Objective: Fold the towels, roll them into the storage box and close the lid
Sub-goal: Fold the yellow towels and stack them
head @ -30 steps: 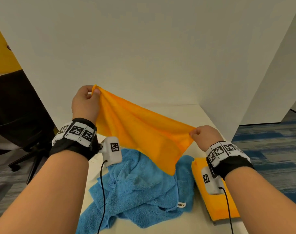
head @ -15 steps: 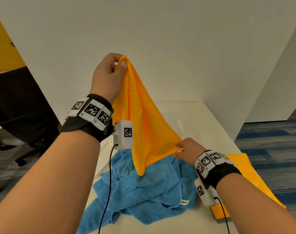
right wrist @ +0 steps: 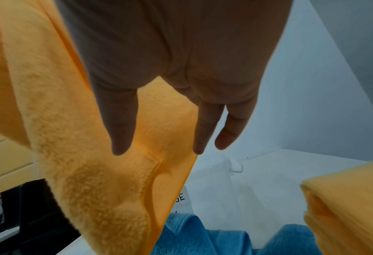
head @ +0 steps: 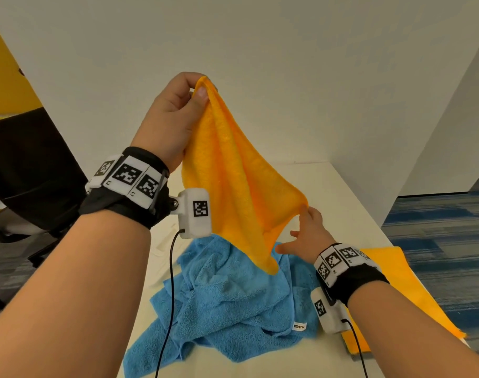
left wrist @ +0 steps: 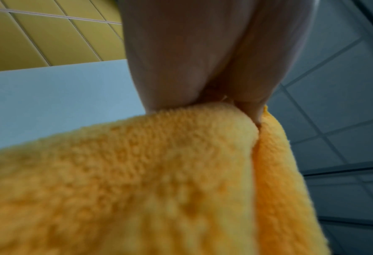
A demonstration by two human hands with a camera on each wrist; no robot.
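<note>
Blue towel crumpled on the table, nearest. Folded orange towel flat just right of it. Right hand above the blue one, fingers straight and spread, holding nothing, fingertips at the hanging orange towel. Left hand raised, pinching that towel's top corner.

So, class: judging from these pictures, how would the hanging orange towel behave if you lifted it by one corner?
Probably floppy: the orange towel drapes in soft folds from the left hand. Likely light, since a fingertip pinch holds it. Its fluffy pile suggests it grips rather than slips.
</note>
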